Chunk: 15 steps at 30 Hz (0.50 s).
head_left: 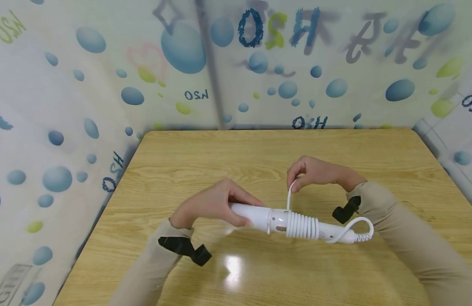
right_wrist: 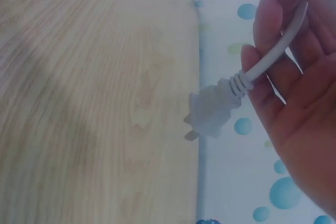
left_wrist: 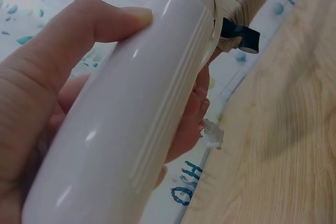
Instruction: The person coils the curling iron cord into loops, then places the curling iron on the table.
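Note:
My left hand (head_left: 217, 202) grips a white hair styling iron (head_left: 255, 216) by its thick end, holding it level above the table. Its thumb (left_wrist: 113, 24) lies along the smooth white casing in the left wrist view. White cord (head_left: 302, 225) is wound in several tight turns around the iron's narrower part, beside a small brownish switch. Up and to the right, my right hand (head_left: 314, 172) pinches the cord's free length, drawn upward from the coil. In the right wrist view, the cord runs across the fingers to a white two-pronged plug (right_wrist: 212, 111) dangling below them.
The wood-grain table (head_left: 174, 157) reaches back to a wall covering (head_left: 236, 85) printed with blue and green bubbles. A loop of cord (head_left: 368, 225) curves out at the iron's right end. Each sleeve carries a black wrist strap (head_left: 182, 246) with a small camera.

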### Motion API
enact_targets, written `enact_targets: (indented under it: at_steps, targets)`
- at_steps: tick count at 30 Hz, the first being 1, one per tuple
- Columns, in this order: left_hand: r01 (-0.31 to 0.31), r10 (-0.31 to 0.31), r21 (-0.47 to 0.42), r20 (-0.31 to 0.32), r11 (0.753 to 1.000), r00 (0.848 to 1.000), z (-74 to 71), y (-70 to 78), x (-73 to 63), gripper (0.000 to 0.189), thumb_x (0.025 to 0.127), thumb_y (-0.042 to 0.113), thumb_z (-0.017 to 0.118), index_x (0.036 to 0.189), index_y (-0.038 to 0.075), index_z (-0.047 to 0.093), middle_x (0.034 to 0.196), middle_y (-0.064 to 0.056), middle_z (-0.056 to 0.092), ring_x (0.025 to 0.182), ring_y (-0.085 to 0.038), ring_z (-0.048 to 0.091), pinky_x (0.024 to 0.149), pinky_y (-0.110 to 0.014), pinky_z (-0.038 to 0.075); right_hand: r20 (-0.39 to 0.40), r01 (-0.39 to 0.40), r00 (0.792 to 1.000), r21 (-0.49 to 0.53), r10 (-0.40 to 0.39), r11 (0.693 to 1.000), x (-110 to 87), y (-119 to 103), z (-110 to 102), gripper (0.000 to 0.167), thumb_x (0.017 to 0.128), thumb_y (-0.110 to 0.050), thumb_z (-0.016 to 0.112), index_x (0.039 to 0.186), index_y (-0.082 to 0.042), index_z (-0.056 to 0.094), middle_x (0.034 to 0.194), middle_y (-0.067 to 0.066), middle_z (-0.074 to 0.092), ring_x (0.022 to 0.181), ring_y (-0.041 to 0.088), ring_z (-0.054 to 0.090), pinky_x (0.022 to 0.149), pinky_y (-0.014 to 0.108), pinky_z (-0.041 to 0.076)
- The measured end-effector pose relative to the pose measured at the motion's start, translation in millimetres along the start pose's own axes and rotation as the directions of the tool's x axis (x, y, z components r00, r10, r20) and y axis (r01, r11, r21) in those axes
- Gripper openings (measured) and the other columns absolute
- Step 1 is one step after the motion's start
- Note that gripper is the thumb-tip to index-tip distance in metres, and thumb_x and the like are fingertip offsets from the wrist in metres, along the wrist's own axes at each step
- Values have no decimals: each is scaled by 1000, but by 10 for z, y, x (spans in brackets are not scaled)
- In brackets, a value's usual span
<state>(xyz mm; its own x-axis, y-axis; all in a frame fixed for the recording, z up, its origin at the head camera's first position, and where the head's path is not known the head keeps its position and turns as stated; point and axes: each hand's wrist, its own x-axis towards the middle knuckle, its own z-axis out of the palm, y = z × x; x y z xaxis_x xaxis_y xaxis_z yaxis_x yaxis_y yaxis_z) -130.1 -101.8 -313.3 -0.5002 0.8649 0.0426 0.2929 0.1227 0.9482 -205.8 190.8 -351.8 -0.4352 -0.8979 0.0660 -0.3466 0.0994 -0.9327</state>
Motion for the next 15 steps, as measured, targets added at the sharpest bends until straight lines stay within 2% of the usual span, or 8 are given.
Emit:
enact_targets:
  at_steps: [3, 7, 12, 15]
  targets:
    - [19, -19, 53, 13, 998, 1000, 23, -12, 8, 36, 72, 5, 73, 108, 4, 69, 93, 0, 69, 71, -12, 62, 62, -31, 51, 15, -34, 999, -36, 35, 999, -13, -75, -7, 5, 82, -3, 66, 81, -5, 71, 75, 5, 65, 63, 10, 50, 58, 29, 46]
    - [37, -38, 167, 6, 985, 999, 50, -33, 15, 36, 71, 7, 74, 106, 8, 70, 92, 3, 69, 69, -7, 61, 61, -27, 51, 22, -83, 996, -67, 84, 994, -40, -180, -4, 5, 82, -7, 68, 80, -4, 71, 73, 4, 65, 61, 9, 49, 56, 28, 45]
    - [39, -31, 326, -27, 945, 999, 64, -63, 19, 36, 69, 14, 75, 105, 13, 72, 91, 6, 69, 67, -3, 59, 59, -23, 49, 8, -126, 992, -120, 128, 985, -87, -263, -2, 6, 81, -11, 69, 79, -6, 71, 69, 1, 64, 58, 7, 47, 52, 27, 43]
    - [43, -26, 388, -49, 921, 998, 58, -79, 17, 36, 69, 17, 75, 105, 15, 72, 91, 7, 69, 66, -2, 58, 58, -22, 48, -5, -148, 989, -124, 149, 981, -128, -292, -11, 5, 82, -10, 68, 79, -6, 71, 66, 1, 62, 53, 11, 46, 49, 28, 43]
